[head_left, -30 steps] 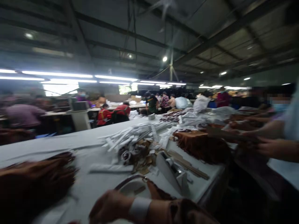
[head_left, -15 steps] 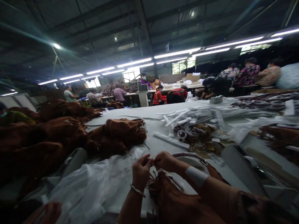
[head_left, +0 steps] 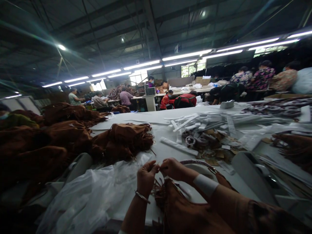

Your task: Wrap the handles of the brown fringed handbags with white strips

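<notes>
My left hand (head_left: 146, 175) is closed in a pinch, a bracelet round its wrist. Its fingertips meet those of my right hand (head_left: 172, 169), also pinched, with a white band round the forearm. Whatever is between the fingertips is too small to make out. Just below both hands lies a brown bag (head_left: 185, 206) with dark fringe strands at its left edge. Its curved handle (head_left: 198, 162) arches up behind my right wrist.
Clear plastic bags (head_left: 90, 191) lie to the left on the white table (head_left: 156, 122). Brown bags (head_left: 122, 139) are piled beyond them. White strips (head_left: 180, 147), wrapped rolls and card scraps are heaped at the right, near a grey machine part (head_left: 251, 172). Several co-workers sit behind.
Another person's hand at the lower left has gone out of view. My hands stay pinched together in nearly the same place; the whole view has shifted slightly.
</notes>
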A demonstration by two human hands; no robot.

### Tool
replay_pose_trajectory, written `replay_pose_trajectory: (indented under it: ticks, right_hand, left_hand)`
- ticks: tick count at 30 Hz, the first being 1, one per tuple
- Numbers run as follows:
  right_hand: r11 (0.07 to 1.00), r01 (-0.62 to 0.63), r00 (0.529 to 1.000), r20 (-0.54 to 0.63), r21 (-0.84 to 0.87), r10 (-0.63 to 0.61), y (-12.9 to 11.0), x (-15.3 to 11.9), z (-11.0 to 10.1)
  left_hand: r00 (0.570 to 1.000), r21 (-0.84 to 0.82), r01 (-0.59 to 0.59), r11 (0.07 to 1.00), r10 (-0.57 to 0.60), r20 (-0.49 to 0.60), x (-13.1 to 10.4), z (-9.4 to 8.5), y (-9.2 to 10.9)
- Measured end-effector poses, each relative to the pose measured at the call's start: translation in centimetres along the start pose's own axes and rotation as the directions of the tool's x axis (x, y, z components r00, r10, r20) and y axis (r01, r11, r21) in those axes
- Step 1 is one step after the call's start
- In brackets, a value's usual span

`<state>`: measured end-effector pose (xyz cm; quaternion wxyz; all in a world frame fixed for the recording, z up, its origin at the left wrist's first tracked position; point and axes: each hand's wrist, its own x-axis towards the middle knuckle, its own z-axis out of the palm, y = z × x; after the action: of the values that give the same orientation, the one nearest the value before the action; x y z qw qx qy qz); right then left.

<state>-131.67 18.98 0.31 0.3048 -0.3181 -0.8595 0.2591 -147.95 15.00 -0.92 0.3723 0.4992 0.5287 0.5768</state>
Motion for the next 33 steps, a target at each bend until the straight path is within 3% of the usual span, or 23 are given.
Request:
replay_pose_trajectory:
  ticks: [7, 11, 14, 16, 18, 20, 21, 24, 27, 29, 31, 33]
  right_hand:
    - [0.989, -0.008, 1.000, -0.009, -0.147, 0.006, -0.9, -0.3, -0.8]
    - [0.979, -0.019, 1.000, -0.010, -0.201, 0.018, -1.0, -0.5, -1.4]
    - [0.970, -0.036, 0.999, -0.029, -0.240, 0.030, -0.6, -0.5, -1.7]
    - [0.963, -0.047, 0.998, -0.041, -0.265, 0.037, -0.4, -0.5, -1.8]
    - [0.959, -0.044, 0.999, -0.032, -0.280, 0.037, -0.3, -0.6, -1.9]
    - [0.958, -0.026, 1.000, -0.003, -0.286, 0.026, -0.2, -0.9, -2.1]
    - [0.960, -0.020, 1.000, 0.008, -0.279, 0.023, -0.2, -1.1, -2.2]
    - [0.977, -0.073, 0.997, 0.008, -0.202, 0.077, 0.1, -1.9, -2.5]
    - [0.983, -0.138, 0.990, 0.023, -0.121, 0.141, 0.4, -2.3, -2.5]
    - [0.984, -0.138, 0.990, 0.018, -0.114, 0.141, 0.4, -2.0, -2.2]
    - [0.982, -0.131, 0.991, -0.019, -0.139, 0.129, 0.3, -1.6, -1.8]
    - [0.978, -0.118, 0.991, -0.076, -0.173, 0.107, 0.2, -1.3, -1.5]
  left_hand:
    - [0.995, 0.207, -0.090, 0.974, 0.079, 0.061, -0.2, -0.6, -0.8]
    - [0.994, 0.178, -0.071, 0.981, 0.056, 0.090, -0.3, -0.8, -0.5]
    - [0.985, 0.100, -0.025, 0.995, 0.007, 0.172, -0.5, -1.0, 0.1]
    - [0.944, 0.017, 0.110, 0.994, -0.110, 0.312, -0.7, -1.1, 0.2]
    - [0.846, -0.081, 0.298, 0.951, -0.224, 0.485, -0.9, -1.2, 0.0]
    - [0.765, -0.172, 0.421, 0.891, -0.246, 0.595, -0.9, -1.3, -0.4]
    - [0.764, -0.214, 0.432, 0.876, -0.230, 0.603, -0.8, -1.3, -0.6]
    - [0.838, -0.216, 0.345, 0.913, -0.196, 0.510, -0.4, -1.1, -1.0]
    - [0.871, -0.014, 0.232, 0.973, -0.201, 0.447, 0.0, -0.2, -0.8]
    - [0.889, 0.109, 0.038, 0.993, -0.083, 0.449, 0.0, 0.7, -0.4]
    - [0.896, 0.203, -0.203, 0.958, 0.099, 0.433, -0.2, 1.6, 0.1]
    - [0.898, 0.292, -0.323, 0.900, 0.194, 0.395, -0.3, 2.2, 0.4]
